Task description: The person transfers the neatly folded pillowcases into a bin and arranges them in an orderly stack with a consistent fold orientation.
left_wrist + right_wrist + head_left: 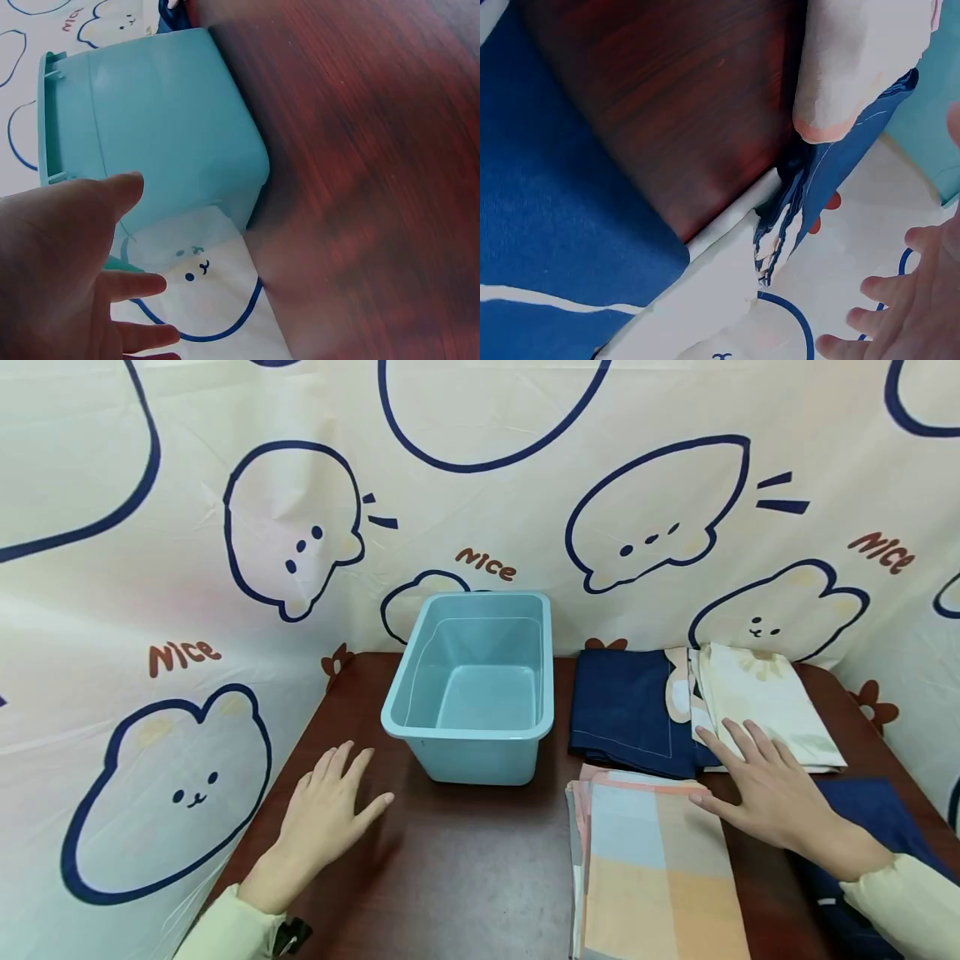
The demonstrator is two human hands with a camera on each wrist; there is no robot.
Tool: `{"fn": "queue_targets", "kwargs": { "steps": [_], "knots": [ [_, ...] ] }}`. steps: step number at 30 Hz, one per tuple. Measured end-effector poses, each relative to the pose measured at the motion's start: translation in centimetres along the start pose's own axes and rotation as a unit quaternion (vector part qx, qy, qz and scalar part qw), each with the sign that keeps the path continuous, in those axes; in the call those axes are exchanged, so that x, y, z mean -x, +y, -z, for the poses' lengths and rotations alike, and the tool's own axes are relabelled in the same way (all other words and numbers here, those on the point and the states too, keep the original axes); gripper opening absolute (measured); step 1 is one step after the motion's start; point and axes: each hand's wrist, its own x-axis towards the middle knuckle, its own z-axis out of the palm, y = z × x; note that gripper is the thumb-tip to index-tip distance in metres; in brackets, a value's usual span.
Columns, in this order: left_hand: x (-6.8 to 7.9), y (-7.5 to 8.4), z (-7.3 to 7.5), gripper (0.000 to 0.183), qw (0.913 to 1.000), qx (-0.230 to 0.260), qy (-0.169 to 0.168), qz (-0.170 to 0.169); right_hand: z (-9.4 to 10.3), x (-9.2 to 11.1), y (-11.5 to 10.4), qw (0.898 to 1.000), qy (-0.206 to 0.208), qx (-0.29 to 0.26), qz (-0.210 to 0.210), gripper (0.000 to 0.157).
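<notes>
My left hand (pixel 324 810) hovers with spread fingers at the table's left side, just left of and nearer than a light blue plastic bin (pixel 480 758). In the left wrist view the thumb and fingers of the left hand (pixel 67 262) are apart from the bin (pixel 165 127). Over the folded cloths my right hand (pixel 772 793) is stretched out, fingers spread, holding nothing. Nearest to it are a folded plaid cloth (pixel 660 877), a white patterned cloth (pixel 780 710) and a navy cloth (pixel 622 710). Another navy cloth (pixel 570 202) lies beneath the right forearm.
The dark brown wooden table (pixel 465 868) carries everything. A white curtain (pixel 480 510) with navy cartoon outlines hangs behind and around it. The bin stands near the back edge, its inside showing nothing. A black band (pixel 291 935) is on the left wrist.
</notes>
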Motion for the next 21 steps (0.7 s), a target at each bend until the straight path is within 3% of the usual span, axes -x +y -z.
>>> {"fn": "queue_targets", "kwargs": {
  "steps": [8,21],
  "knots": [
    [0.0,0.9,-0.3,0.065,0.9995,0.02,0.019,-0.016,0.1,-0.1,-0.2,1.0,-0.025,-0.013,0.002,0.09],
    [-0.1,1.9,-1.1,0.062,0.9988,0.048,0.001,-0.012,0.1,-0.3,-0.4,0.999,-0.041,-0.036,0.005,0.084]
  ]
}}
